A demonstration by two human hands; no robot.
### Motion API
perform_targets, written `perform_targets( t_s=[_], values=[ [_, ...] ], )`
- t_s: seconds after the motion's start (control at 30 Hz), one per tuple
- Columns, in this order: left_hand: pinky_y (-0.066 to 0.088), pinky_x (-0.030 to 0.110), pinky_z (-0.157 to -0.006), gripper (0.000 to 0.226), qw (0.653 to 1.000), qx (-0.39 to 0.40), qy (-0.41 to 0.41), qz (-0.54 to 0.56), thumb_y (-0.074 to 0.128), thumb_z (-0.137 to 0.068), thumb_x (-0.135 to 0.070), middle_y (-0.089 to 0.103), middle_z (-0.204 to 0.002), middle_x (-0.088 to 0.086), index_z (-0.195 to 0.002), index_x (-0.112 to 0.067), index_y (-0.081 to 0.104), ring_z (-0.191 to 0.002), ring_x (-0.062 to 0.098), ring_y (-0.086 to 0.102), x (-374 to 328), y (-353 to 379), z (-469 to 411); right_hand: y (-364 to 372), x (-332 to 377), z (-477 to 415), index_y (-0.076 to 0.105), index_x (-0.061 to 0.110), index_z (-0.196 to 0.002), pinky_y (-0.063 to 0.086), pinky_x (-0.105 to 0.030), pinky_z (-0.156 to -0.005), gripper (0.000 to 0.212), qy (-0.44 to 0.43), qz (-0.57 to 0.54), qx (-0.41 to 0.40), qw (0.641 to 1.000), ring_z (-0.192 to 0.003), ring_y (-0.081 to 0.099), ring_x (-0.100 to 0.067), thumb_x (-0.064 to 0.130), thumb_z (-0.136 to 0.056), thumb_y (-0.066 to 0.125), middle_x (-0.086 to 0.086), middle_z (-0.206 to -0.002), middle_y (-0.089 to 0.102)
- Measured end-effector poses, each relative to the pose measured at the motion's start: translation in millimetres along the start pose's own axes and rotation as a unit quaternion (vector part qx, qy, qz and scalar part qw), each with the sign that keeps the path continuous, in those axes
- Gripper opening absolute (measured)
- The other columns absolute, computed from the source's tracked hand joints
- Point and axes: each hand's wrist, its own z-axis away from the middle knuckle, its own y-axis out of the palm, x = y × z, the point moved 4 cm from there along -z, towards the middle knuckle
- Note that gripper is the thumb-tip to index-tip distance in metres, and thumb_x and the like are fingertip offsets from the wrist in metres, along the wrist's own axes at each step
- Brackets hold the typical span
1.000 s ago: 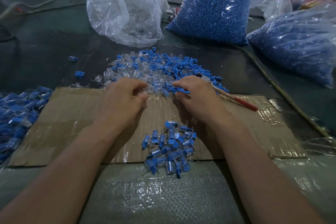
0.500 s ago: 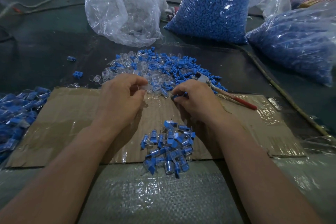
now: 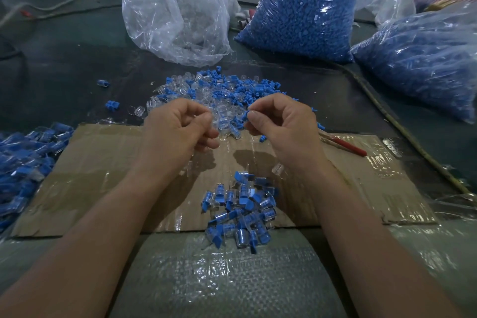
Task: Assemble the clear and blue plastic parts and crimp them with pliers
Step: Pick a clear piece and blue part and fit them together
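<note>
Head view, left hand [image 3: 178,131]: centre, fingertips pinched together; whether on a clear part, cannot tell.
Right hand [image 3: 281,126]: centre, pinching a blue part [image 3: 245,116].
Pliers [image 3: 346,146]: mid-right, seemingly unheld.
Done: joined pile [image 3: 240,212], lower centre.
Left: big loose pile [image 3: 222,90], above the hands.

text: none legible | labels: none | numbers: none

Bare cardboard [image 3: 98,162] left — parts heap [image 3: 219,90] ahead
</note>
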Motion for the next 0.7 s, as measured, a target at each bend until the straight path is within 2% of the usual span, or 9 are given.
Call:
perform_targets(
  t_s=[0.07,0.13,0.23,0.33,0.53,0.7],
  values=[
    [0.056,0.024,-0.054,0.008,1.0,0.014,-0.014,0.012,0.056,-0.089,-0.011,0.07,-0.071,0.0,-0.082,-0.015,0.058,-0.057,0.016,0.068,1,1,1,4,4,2,0.058,0.02,-0.079,0.052,-0.016,-0.064,0.023,0.005,-0.057,0.013,0.998,-0.067,0.065,-0.005,-0.002,-0.085,0.059,0.0,-0.074,0.065],
    [0.057,0.024,-0.055,0.007,0.999,0.029,-0.015,0.007,0.057,-0.088,-0.011,0.071,-0.072,0.0,-0.082,-0.013,0.059,-0.059,0.015,0.069,1,3,1,8,6,5,0.058,0.021,-0.079,0.053,-0.018,-0.065,0.023,-0.006,-0.067,0.024,0.997,-0.07,0.066,-0.008,-0.001,-0.085,0.06,0.0,-0.076,0.065],
    [0.056,0.023,-0.054,0.005,0.999,0.039,-0.017,0.016,0.059,-0.086,-0.011,0.071,-0.073,0.0,-0.081,-0.012,0.06,-0.061,0.015,0.069,-1,5,2,15,10,7,0.058,0.027,-0.078,0.053,-0.02,-0.066,0.025,-0.046,0.008,0.028,0.999,-0.07,0.062,-0.007,0.004,-0.083,0.064,0.009,-0.074,0.061],
    [0.054,0.018,-0.053,0.005,0.996,0.052,-0.028,0.061,0.059,-0.083,-0.007,0.071,-0.071,0.002,-0.081,-0.011,0.059,-0.061,0.015,0.069,-3,7,3,16,9,6,0.057,0.024,-0.078,0.049,-0.013,-0.064,0.021,-0.069,0.061,0.011,0.996,-0.068,0.057,0.002,0.005,-0.083,0.065,0.015,-0.071,0.057],
    [0.053,0.015,-0.056,0.012,0.996,0.07,-0.011,0.061,0.064,-0.077,-0.003,0.071,-0.072,0.0,-0.082,-0.013,0.059,-0.063,0.011,0.069,-7,9,5,13,9,7,0.055,0.021,-0.072,0.045,-0.015,-0.055,0.017,-0.095,0.159,-0.025,0.982,-0.054,0.049,0.0,0.012,-0.081,0.067,0.017,-0.062,0.05],
    [0.051,0.012,-0.053,0.018,0.997,0.07,0.021,0.016,0.065,-0.077,0.0,0.07,-0.073,-0.004,-0.077,-0.017,0.061,-0.059,0.007,0.068,-10,10,7,19,7,7,0.055,0.022,-0.073,0.043,-0.013,-0.052,0.017,-0.076,0.165,0.039,0.983,-0.054,0.049,-0.001,0.016,-0.081,0.069,0.016,-0.062,0.051]
  ],
)
